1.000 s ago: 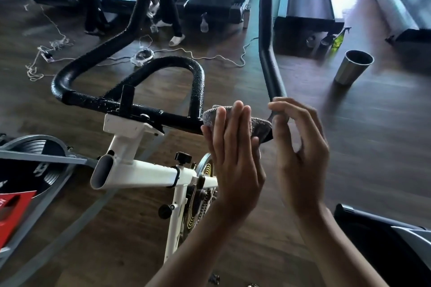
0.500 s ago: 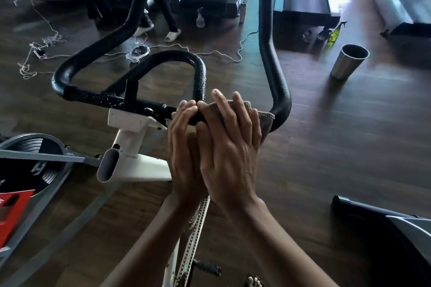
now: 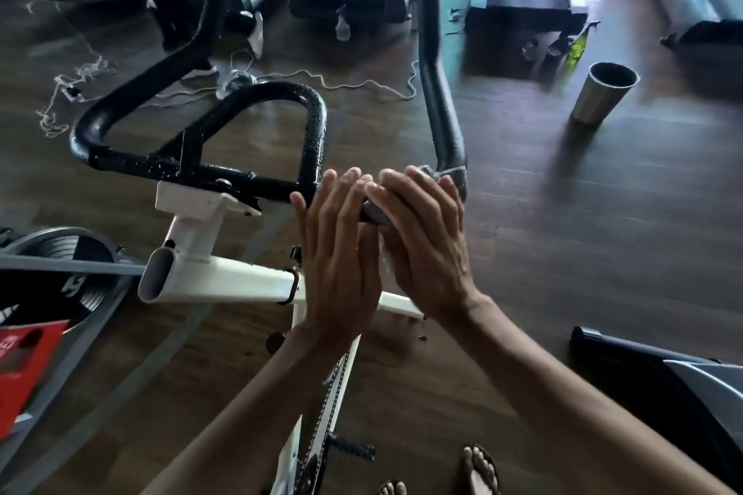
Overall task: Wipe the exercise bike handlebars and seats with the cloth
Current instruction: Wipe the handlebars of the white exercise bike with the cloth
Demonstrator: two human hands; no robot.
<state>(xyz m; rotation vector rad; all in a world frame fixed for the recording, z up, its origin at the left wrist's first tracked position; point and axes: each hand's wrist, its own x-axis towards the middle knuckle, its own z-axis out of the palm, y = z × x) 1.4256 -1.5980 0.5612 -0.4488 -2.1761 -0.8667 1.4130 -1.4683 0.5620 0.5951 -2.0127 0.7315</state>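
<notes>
A grey cloth (image 3: 458,178) is pressed onto the black handlebars (image 3: 201,170) at their four o'clock bend, sandwiched between the left hand (image 3: 341,253) and right hand (image 3: 426,241), fingers straight. A steel cup (image 3: 603,96) is seen at two o'clock.

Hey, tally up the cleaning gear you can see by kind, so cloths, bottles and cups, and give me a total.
Cloth: 1
Bottles: 2, the clear bottle and the green bottle, both blurred
Metal cup: 1
Total: 4
</notes>
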